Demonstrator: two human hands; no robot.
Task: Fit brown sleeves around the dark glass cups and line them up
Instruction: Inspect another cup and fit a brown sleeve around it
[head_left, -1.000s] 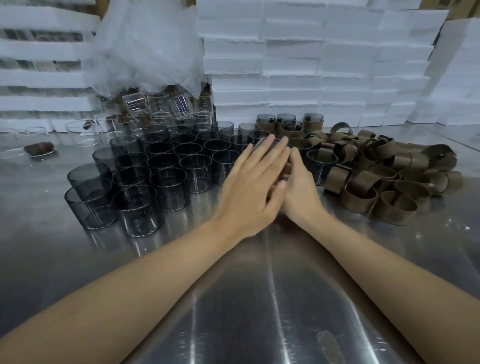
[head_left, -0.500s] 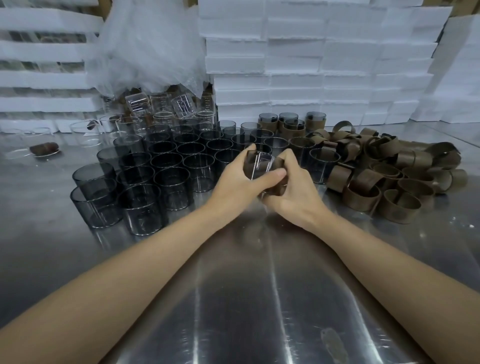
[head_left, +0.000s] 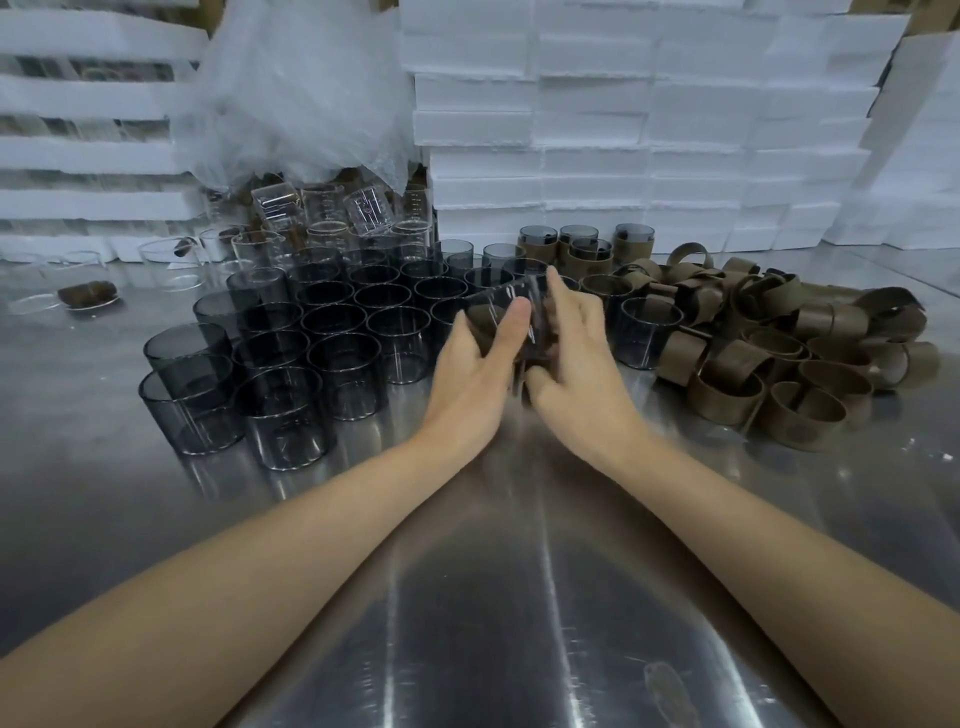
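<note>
Far left on the steel table (head_left: 467, 597): a clear dish (head_left: 36, 304) with a brown object beside it. Behind, crumpled plastic sheeting (head_left: 301, 104) hangs over clear glassware.

Left of centre: a block of bare dark glass cups (head_left: 332, 353), upright and packed close.

Centre: one dark cup (head_left: 501, 306) is off the table, tilted, between both hands. The left hand (head_left: 470, 384) grips its near side, thumb across the wall. The right hand (head_left: 576, 374) holds the other side, fingers stretched along it, thumb tucked under. A brown sleeve (head_left: 487, 318) is on it, blurred; how far on, cannot tell.

Behind: a few sleeved cups (head_left: 587, 254) stand against white foam boxes (head_left: 649, 130).

Right: one bare cup (head_left: 649, 332) beside a loose heap of brown sleeves (head_left: 779, 353).
</note>
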